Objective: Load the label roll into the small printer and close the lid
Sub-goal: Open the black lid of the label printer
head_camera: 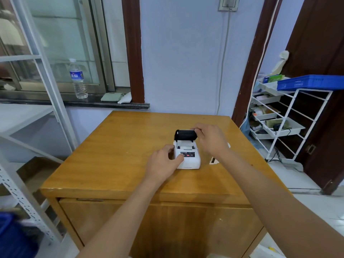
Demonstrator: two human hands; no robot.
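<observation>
White plastic sits under my left hand: the small printer rests on the wooden table, past the middle and toward the right. My left hand curls around the printer's left side, thumb laid across the dark control panel on top and fingers against the left wall, a loose steadying hold, not a full clench. My right hand reaches to the black lid, which stands raised at the back of the printer. The fingertips pinch the lid's upper right corner, thumb below and fingers over the top edge, closed on it.

Under the lid the paper bay lies open. Something white shows inside it, the label roll, though I cannot tell how squarely it sits. A small torn scrap of label lies on the table just right of the printer, partly hidden by my right forearm.

On the window ledge to the far left stands 1 water bottle, upright. At right, a white wire rack carries trays of odds and ends, with a blue crate on top.
</observation>
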